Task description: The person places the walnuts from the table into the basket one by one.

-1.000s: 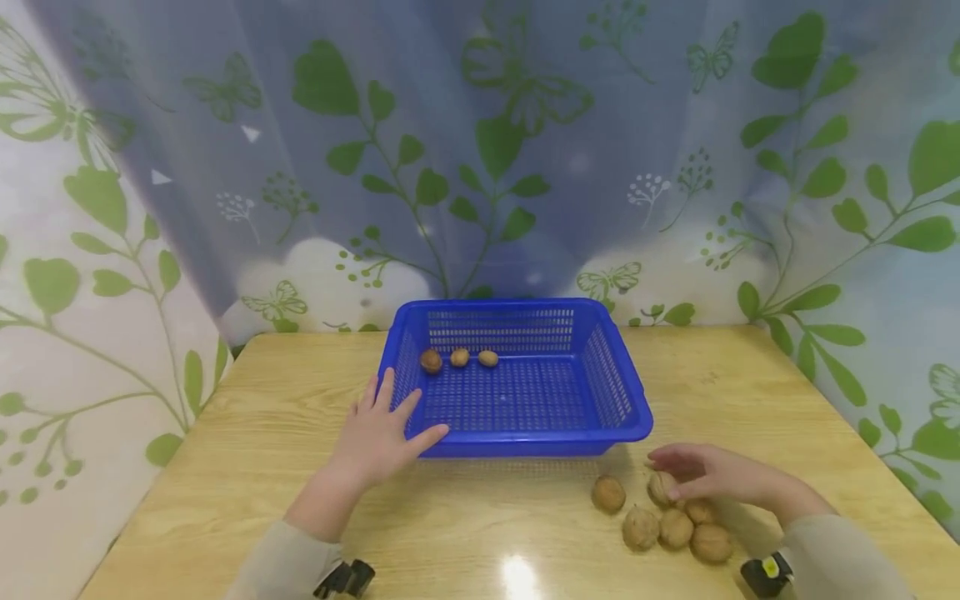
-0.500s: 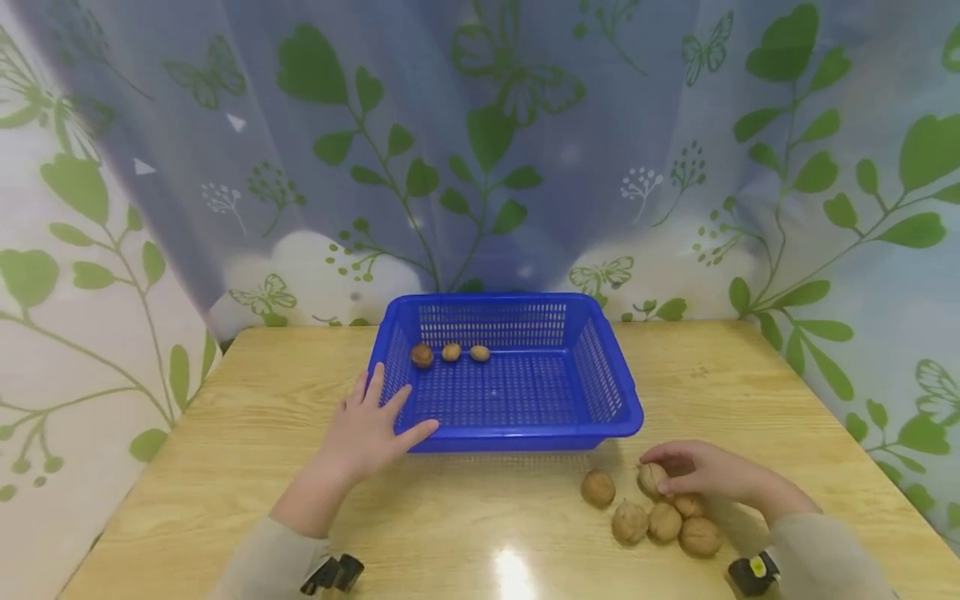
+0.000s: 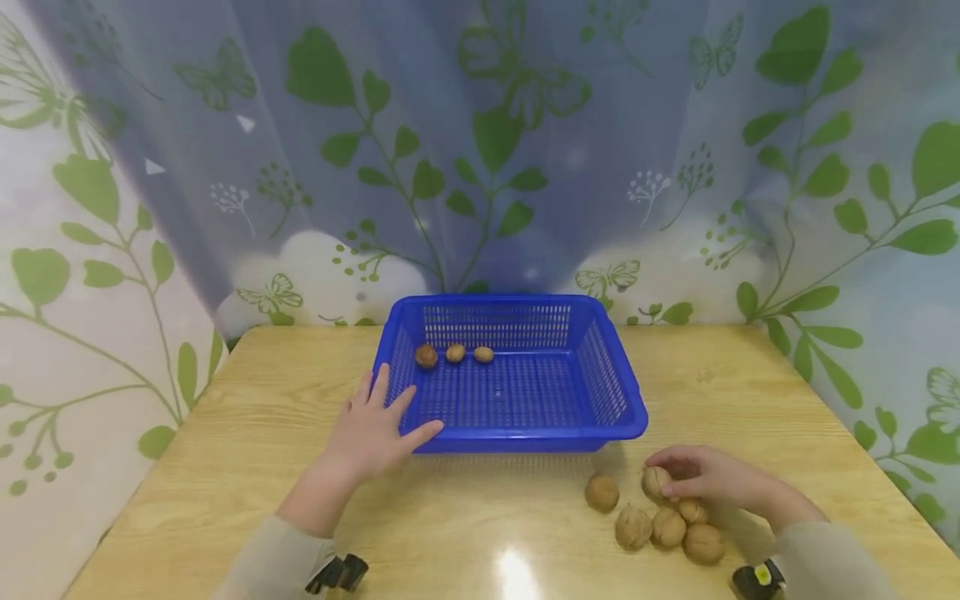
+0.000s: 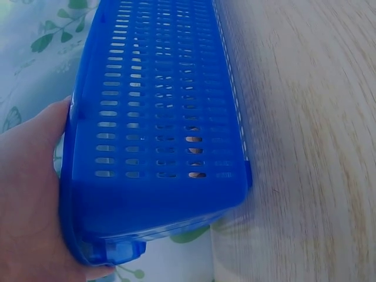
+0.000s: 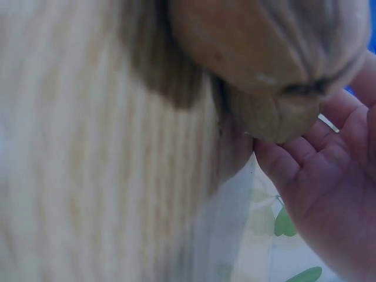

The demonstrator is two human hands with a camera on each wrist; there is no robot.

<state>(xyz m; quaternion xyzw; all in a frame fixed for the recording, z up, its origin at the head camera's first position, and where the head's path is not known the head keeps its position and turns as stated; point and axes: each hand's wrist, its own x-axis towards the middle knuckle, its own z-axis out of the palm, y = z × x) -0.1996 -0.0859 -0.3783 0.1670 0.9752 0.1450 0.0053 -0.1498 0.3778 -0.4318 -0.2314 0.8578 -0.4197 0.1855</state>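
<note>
My left hand [image 3: 369, 433] rests with spread, straight fingers on the near left corner of a blue plastic basket [image 3: 517, 433]. In the left wrist view that hand [image 4: 32, 194] lies along the rim beside the slotted wall [image 4: 153, 200]. Inside the basket, three nuts sit in a row: a darker brown walnut [image 3: 426, 357], a smaller tan nut [image 3: 455, 353] and a smaller pale oval one [image 3: 483, 355]. My right hand [image 3: 712, 477] holds a walnut [image 3: 656, 482] between thumb and curled fingers, low over the table. Close up in the right wrist view, a walnut [image 5: 270, 41] partly hides the fingers.
Several loose walnuts lie on the wooden table [image 3: 480, 517] in front of the basket's right corner, among them one walnut [image 3: 602, 492] a little apart on the left. Behind the table hangs a curtain [image 3: 480, 167] printed with leaves and butterflies.
The head view shifts slightly. The right thumb and fingers stay at the same walnut, and the left hand keeps its place on the basket corner.
</note>
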